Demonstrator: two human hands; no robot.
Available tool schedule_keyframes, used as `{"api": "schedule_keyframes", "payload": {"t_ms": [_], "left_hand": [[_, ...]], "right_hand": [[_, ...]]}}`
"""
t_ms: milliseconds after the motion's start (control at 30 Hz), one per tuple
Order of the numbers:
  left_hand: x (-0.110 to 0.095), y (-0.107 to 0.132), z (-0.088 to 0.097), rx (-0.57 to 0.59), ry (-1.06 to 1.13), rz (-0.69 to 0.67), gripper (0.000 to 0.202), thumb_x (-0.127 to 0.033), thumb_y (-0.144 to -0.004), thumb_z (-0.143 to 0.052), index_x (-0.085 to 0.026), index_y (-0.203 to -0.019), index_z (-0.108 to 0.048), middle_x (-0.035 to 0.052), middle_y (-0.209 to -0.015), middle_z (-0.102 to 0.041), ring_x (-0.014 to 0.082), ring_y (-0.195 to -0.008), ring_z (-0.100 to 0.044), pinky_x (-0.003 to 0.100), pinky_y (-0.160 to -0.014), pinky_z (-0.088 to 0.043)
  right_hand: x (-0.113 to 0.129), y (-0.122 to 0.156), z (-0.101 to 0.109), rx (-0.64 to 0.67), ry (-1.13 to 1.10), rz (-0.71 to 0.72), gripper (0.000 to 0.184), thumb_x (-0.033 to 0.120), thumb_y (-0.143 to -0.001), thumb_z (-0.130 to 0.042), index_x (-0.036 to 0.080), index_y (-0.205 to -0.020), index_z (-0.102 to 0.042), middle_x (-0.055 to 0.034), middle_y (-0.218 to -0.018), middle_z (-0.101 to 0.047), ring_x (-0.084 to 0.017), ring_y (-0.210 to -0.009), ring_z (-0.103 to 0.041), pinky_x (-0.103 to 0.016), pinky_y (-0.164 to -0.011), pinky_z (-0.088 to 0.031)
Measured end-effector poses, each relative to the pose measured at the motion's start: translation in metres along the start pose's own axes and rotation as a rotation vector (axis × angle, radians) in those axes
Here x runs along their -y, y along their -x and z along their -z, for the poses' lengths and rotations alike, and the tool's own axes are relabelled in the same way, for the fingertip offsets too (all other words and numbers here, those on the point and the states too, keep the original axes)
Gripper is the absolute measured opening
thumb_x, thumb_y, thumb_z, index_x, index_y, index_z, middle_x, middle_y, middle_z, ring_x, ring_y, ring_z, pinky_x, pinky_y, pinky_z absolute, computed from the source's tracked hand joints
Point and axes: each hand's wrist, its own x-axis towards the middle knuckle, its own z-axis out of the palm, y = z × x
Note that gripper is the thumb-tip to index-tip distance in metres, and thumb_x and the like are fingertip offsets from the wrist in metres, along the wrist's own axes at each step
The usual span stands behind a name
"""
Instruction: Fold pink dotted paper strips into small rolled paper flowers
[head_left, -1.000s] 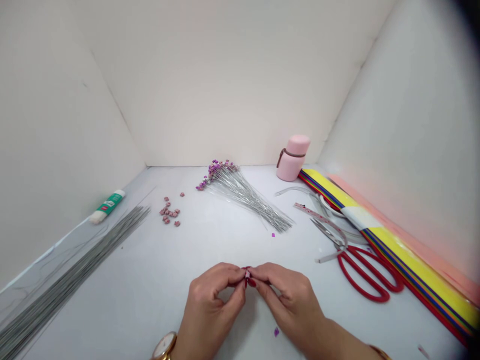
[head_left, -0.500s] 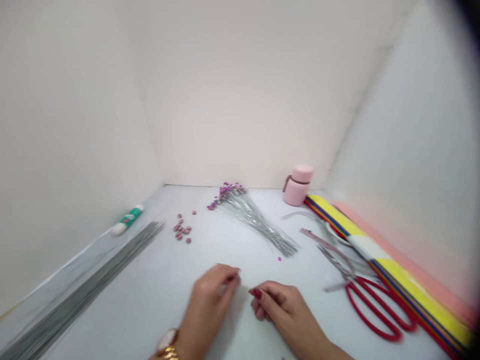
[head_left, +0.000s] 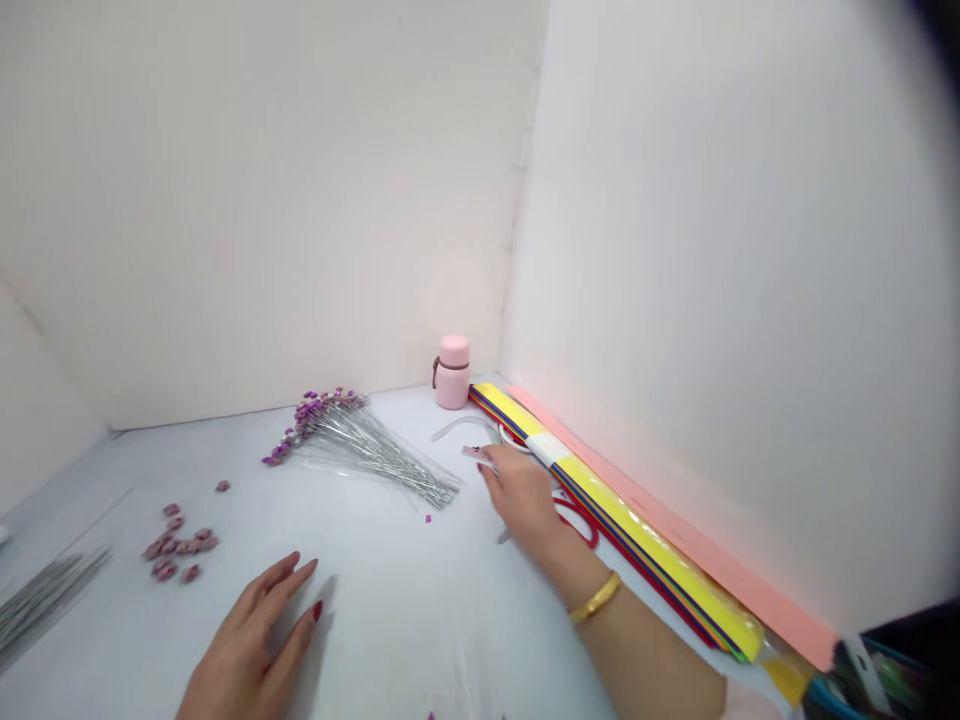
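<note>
My right hand (head_left: 521, 495) reaches over the red-handled scissors (head_left: 577, 520), covering their blades, with its fingertips beside a pink measuring tape (head_left: 477, 453). Whether it grips anything there is hidden. My left hand (head_left: 251, 640) lies on the white table (head_left: 375, 610), fingers spread and holding nothing. The nearest things to it are small pink pieces (head_left: 176, 541), off to its left. Beyond both hands lies a bundle of silver wires (head_left: 367, 450), tipped with purple-pink flowers.
A pink lidded jar (head_left: 452, 375) stands in the back corner. Long yellow, blue and red strips (head_left: 630, 540) and salmon paper (head_left: 675, 530) lie along the right wall. Grey wires (head_left: 45, 600) lie at the left edge. A dark box (head_left: 885, 670) sits at bottom right.
The view has swung right, shifting everything leftward. My hands have parted: the right moved over the scissors, the left moved away and opened flat. The small pinched item is no longer visible.
</note>
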Motion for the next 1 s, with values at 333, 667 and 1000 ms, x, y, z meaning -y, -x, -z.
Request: {"api": "schedule_keyframes", "payload": {"t_ms": [333, 667, 1000], "left_hand": [[-0.020, -0.001, 0.007, -0.081, -0.034, -0.142, 0.027, -0.028, -0.076, -0.052, -0.025, -0.100, -0.061, 0.0060, -0.107, -0.062, 0.0241, -0.094, -0.060, 0.036, -0.079, -0.051], [-0.083, 0.009, 0.026, -0.006, 0.040, -0.112, 0.020, -0.025, -0.083, -0.047, -0.018, -0.073, -0.063, 0.0029, -0.072, -0.064, 0.0150, -0.073, -0.056, 0.041, -0.095, -0.029], [-0.081, 0.015, 0.015, -0.012, 0.579, 0.255, 0.018, -0.020, -0.075, -0.056, -0.016, -0.058, -0.060, 0.0008, -0.061, -0.063, 0.0130, -0.059, -0.056, 0.023, -0.060, -0.043]], "right_hand": [[-0.030, -0.014, 0.009, 0.061, 0.003, -0.167, 0.014, 0.024, -0.082, -0.049, 0.015, -0.076, -0.058, -0.0062, -0.080, -0.061, -0.018, -0.079, -0.057, -0.029, -0.068, -0.042], [0.053, 0.058, -0.044, 0.736, -0.887, -0.075, 0.023, 0.038, -0.079, -0.052, 0.016, -0.072, -0.050, -0.0015, -0.064, -0.058, -0.011, -0.052, -0.050, -0.022, -0.050, -0.039], [0.072, 0.074, -0.054, 0.880, -0.943, -0.055, 0.016, 0.031, -0.075, -0.057, 0.017, -0.071, -0.051, 0.0020, -0.058, -0.055, -0.013, -0.056, -0.052, -0.024, -0.055, -0.040]]}}
